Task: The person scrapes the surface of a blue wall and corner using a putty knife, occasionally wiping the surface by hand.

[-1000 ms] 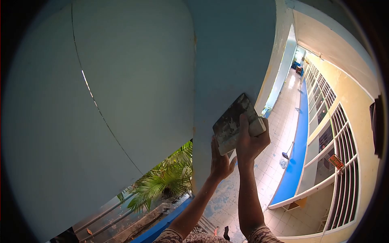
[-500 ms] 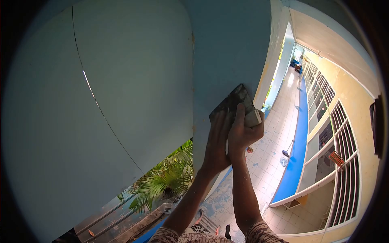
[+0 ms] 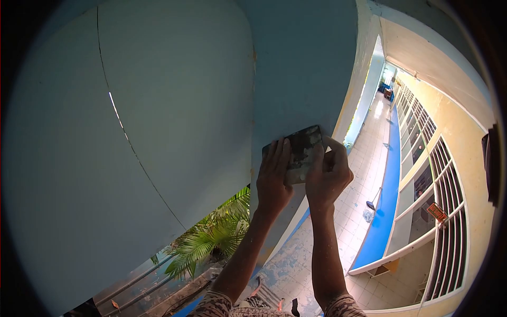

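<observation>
A flat, dark rectangular plate point(image 3: 305, 150) with pale, worn patches and a lighter lower edge is against the blue face of a pillar point(image 3: 301, 68). My left hand point(image 3: 274, 174) lies over its left part, fingers stretched flat on the front. At the right end, my right hand point(image 3: 328, 174) grips the plate, thumb on the front and bent fingers around the edge. What lies behind the plate is hidden.
A large pale panel point(image 3: 148, 137) with a long cracked line fills the left. Palm fronds point(image 3: 222, 232) show below it. To the right runs a tiled corridor point(image 3: 351, 211) with a blue strip point(image 3: 384, 211), a broom point(image 3: 372, 204) and barred windows point(image 3: 449, 216).
The plate has turned clockwise and sits slightly lower. My left hand has moved up and left onto its left part, apart from my right hand, which has shifted right.
</observation>
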The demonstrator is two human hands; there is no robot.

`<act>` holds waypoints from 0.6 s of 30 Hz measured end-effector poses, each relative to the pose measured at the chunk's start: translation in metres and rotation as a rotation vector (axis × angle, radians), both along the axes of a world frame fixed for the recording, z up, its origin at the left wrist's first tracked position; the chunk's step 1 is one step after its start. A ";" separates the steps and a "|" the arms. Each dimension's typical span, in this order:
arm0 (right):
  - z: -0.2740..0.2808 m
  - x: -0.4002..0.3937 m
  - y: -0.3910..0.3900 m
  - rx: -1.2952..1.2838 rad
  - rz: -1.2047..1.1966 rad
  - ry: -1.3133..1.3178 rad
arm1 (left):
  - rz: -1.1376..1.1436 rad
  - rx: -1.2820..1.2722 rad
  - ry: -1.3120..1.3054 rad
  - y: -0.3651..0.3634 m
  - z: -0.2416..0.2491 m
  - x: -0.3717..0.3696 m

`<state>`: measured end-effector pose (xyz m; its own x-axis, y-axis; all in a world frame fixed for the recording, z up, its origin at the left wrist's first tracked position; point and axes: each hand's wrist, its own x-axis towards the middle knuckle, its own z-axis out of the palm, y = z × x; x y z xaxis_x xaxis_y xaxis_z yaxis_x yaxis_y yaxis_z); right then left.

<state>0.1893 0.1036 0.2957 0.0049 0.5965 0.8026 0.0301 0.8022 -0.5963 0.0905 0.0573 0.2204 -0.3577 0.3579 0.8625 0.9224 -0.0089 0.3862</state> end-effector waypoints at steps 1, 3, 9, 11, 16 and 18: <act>-0.001 -0.003 0.002 0.001 0.002 0.001 | -0.020 0.058 0.023 0.004 0.003 0.005; -0.009 -0.011 0.006 0.090 -0.037 0.050 | -0.042 0.114 0.044 0.013 0.006 0.012; -0.014 -0.018 0.013 0.249 -0.089 0.025 | 0.007 0.105 0.076 0.027 0.008 0.007; -0.001 -0.018 0.016 0.294 -0.100 0.003 | 0.011 0.137 0.065 0.034 0.011 0.008; 0.041 -0.025 0.004 0.216 -0.120 -0.174 | 0.032 0.167 0.127 0.026 0.044 -0.003; 0.034 -0.018 -0.003 0.258 -0.138 -0.163 | 0.018 0.177 0.130 0.016 0.037 0.004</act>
<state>0.1717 0.1008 0.3297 -0.0694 0.3758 0.9241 0.2278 0.9078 -0.3520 0.0942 0.0734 0.2573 -0.2440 0.1916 0.9507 0.9650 -0.0488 0.2575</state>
